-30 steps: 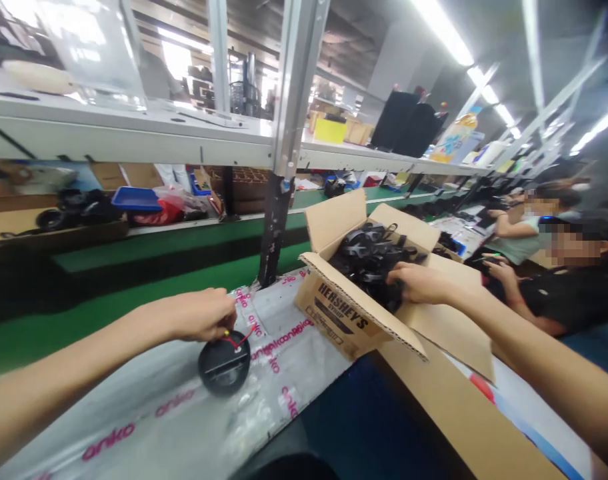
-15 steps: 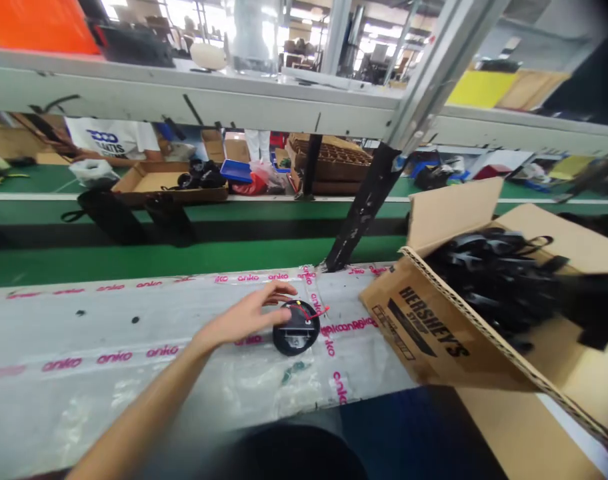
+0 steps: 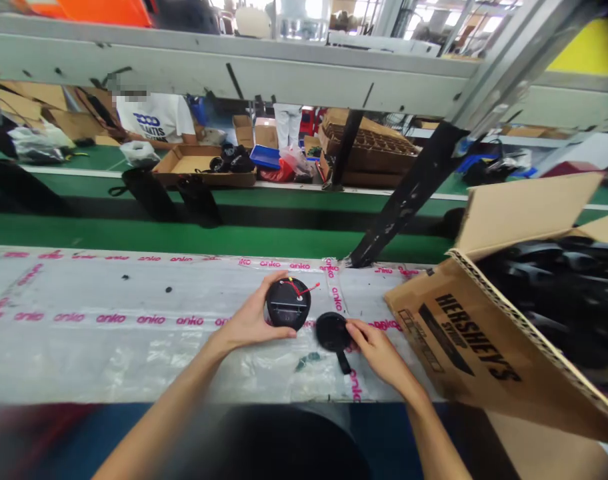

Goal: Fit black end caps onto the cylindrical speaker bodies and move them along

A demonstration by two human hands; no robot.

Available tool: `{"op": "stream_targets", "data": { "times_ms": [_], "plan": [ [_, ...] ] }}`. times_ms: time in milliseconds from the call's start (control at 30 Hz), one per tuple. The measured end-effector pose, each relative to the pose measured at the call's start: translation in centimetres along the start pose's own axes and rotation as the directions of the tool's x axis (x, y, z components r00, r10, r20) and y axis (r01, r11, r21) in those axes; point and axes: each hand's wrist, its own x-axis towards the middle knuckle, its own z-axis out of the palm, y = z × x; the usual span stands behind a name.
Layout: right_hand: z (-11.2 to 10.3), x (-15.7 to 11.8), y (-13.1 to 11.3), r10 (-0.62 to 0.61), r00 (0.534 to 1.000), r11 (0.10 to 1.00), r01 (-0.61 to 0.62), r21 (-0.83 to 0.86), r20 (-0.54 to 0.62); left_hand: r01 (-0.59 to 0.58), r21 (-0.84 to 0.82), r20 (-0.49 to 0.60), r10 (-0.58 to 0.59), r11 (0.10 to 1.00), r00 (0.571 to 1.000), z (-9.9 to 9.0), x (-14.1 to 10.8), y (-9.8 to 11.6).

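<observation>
right hand has come back from the carton and now pinches a second black round casing by its right rim, the grip narrow, its short stem pointing down toward the person. left hand cups the left side of a black disc housing, thumb and fingers curved around it, a red wire across its top. the two round parts sit side by side, just apart, each nearer its own hand, over clear film printed with pink "anko". just right stands a hershey's cardboard carton holding black parts. beyond a green conveyor, a person in a white t-shirt is near a cardboard tray.
</observation>
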Motion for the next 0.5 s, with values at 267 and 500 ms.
{"op": "stream_targets", "data": {
  "times_ms": [267, 500],
  "plan": [
    [2.2, 0.7, -0.8, -0.105, 0.994, 0.952, 0.094, -0.291, -0.023, -0.094, 0.597, -0.268, 0.309, 0.796, 0.913, 1.1, -1.1, 5.8],
    [2.4, 2.1, -1.3, -0.100, 0.990, 0.986, 0.112, 0.121, -0.099, 0.018, 0.666, -0.221, 0.174, 0.746, 0.960, 3.2, 1.4, 6.8]
  ]
}}
